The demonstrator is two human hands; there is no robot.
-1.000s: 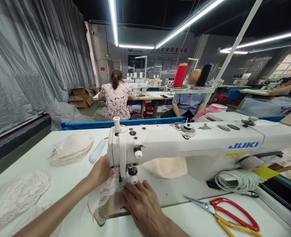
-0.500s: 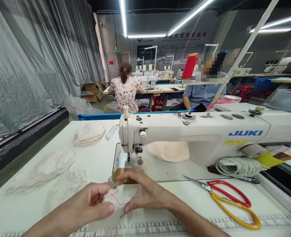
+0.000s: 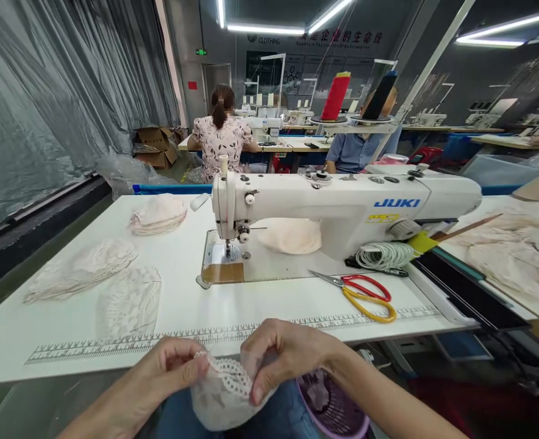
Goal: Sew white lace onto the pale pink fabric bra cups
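A sheer white lace piece (image 3: 226, 396) with a scalloped, dotted edge hangs in front of the table's near edge, above the lap. My left hand (image 3: 171, 372) pinches its left end between thumb and fingers. At the other end, my right hand (image 3: 281, 360) grips it with thumb and bent fingers. Beyond the hands stands a white sewing machine (image 3: 292, 198), its needle area (image 3: 227, 250) uncovered. To the left lie a single lace piece (image 3: 130, 302), a lace stack (image 3: 84, 268) and a pinkish stack (image 3: 158, 213).
Scissors (image 3: 365, 296) with red and yellow handles lie right of the machine's bed. A printed ruler (image 3: 224, 333) runs along the table's front edge. Below is a purple basket (image 3: 338, 411). More cream fabric (image 3: 511, 250) lies at the right. Two people sit beyond the machine.
Both hands have drawn the lace piece away from the machine to beyond the table's front edge. The view has tilted down, bringing the basket and lap into sight.
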